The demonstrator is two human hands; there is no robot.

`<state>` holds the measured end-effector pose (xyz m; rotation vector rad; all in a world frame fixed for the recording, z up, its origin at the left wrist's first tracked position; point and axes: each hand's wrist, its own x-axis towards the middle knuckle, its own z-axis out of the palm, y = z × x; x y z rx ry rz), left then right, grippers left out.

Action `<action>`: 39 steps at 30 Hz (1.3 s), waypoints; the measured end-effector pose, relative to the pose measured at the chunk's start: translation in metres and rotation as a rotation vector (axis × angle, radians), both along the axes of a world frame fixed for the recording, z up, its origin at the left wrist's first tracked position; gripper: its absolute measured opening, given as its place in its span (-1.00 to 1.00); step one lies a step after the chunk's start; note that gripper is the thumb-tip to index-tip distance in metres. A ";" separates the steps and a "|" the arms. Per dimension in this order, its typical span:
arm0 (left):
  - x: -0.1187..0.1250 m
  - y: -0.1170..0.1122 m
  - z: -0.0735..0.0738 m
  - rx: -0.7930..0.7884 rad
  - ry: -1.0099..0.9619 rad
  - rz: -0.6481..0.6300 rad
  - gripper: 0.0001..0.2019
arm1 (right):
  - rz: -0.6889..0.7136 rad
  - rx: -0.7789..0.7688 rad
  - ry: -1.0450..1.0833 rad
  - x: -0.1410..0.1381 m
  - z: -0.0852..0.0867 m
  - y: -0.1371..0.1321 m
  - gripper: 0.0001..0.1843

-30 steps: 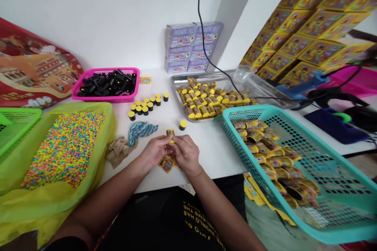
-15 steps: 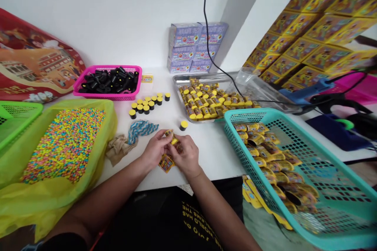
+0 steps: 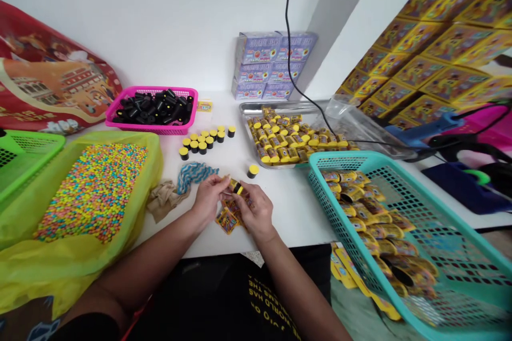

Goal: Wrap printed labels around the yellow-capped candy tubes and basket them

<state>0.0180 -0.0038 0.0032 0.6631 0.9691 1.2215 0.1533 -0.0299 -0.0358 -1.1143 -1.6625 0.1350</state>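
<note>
My left hand (image 3: 208, 198) and my right hand (image 3: 258, 211) meet above the white table, fingers closed on one small black canister (image 3: 238, 188) with a yellow cap. A printed yellow label is partly around it, and a black band of the body shows by the cap. Fingers hide the rest. Under my hands lie several printed labels (image 3: 226, 220). One capped canister (image 3: 253, 171) stands just beyond my right hand. Further back, several more capped canisters (image 3: 202, 147) stand in a cluster. A blue striped cloth (image 3: 196, 175) and a beige cloth (image 3: 163, 200) lie beside my left hand.
On the left are a yellow-lined tub of coloured candies (image 3: 96, 192) and a pink basket (image 3: 160, 129) of black canisters. A metal tray (image 3: 248, 141) holds labelled canisters. A teal basket (image 3: 320, 192) of label sleeves stands right. A black cable (image 3: 288, 26) hangs across the tray.
The canister has turned in my fingers, and its black body now shows beside the cap. More of the labels beneath is visible. The whole view has shifted slightly.
</note>
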 end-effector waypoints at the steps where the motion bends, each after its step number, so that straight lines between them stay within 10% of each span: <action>1: -0.001 0.001 0.000 0.011 -0.002 -0.016 -0.57 | 0.004 -0.017 0.015 0.000 0.001 0.000 -0.70; 39: -0.004 0.006 -0.008 -0.195 -0.249 -0.270 -0.75 | 0.102 0.027 0.052 0.002 0.008 -0.001 -0.63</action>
